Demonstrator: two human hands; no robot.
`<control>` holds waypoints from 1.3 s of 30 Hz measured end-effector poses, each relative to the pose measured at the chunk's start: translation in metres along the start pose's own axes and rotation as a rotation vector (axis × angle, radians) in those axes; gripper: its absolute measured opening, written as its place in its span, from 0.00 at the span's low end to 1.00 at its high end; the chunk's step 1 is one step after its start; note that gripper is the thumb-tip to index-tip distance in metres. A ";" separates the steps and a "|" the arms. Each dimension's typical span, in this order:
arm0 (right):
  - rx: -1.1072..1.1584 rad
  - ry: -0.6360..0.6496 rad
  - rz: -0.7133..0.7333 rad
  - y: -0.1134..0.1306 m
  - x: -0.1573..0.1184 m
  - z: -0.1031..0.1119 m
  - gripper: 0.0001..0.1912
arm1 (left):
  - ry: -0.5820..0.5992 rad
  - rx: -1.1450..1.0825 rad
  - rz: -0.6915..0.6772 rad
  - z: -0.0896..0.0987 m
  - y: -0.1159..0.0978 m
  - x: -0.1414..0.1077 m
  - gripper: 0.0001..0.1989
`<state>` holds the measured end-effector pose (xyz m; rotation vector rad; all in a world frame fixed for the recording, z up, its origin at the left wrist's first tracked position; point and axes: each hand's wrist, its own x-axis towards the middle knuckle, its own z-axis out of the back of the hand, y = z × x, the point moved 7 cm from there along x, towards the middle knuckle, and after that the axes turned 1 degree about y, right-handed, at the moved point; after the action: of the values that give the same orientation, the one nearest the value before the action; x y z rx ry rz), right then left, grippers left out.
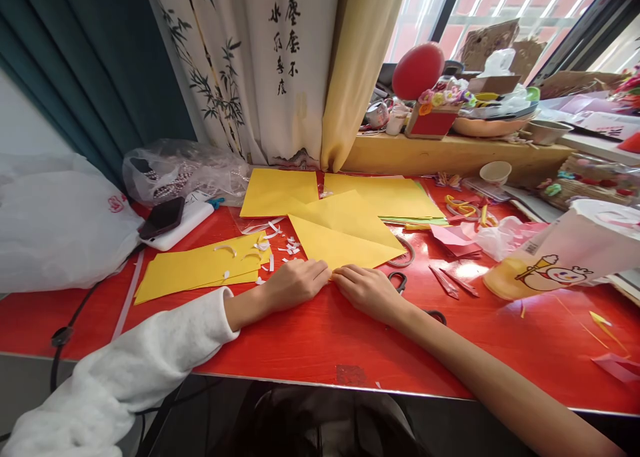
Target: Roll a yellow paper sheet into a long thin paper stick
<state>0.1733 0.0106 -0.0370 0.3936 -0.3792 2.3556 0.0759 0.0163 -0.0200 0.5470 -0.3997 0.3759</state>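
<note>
I look in through one head-worn camera — close above the red table (295, 347), facing forward and down past left hand (299, 282) and right hand (367, 292) toward curtains (300, 117) and window (483, 4).

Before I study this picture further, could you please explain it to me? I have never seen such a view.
There is no machine here, only a person's two bare hands. A camera worn on the head looks forward and down. The left hand and right hand meet at the near edge of a creased yellow sheet; their exact grip is hidden. On the red table lie more yellow paper, white scraps and a phone; a cup is at the right.
</note>
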 end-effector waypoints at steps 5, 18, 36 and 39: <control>-0.016 -0.009 0.011 0.001 0.001 0.002 0.12 | 0.015 0.002 -0.002 -0.002 -0.002 0.000 0.04; -0.029 -0.014 0.028 0.001 0.001 0.002 0.10 | 0.048 -0.018 0.069 -0.011 -0.002 -0.003 0.06; -0.018 -0.006 0.024 0.001 0.001 0.002 0.10 | 0.022 -0.027 0.046 -0.009 -0.003 -0.004 0.08; -0.021 0.000 0.022 0.001 0.001 0.002 0.10 | 0.030 -0.029 0.046 -0.007 -0.003 -0.003 0.08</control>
<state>0.1720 0.0102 -0.0353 0.3814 -0.4103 2.3707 0.0769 0.0173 -0.0282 0.5036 -0.3886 0.4217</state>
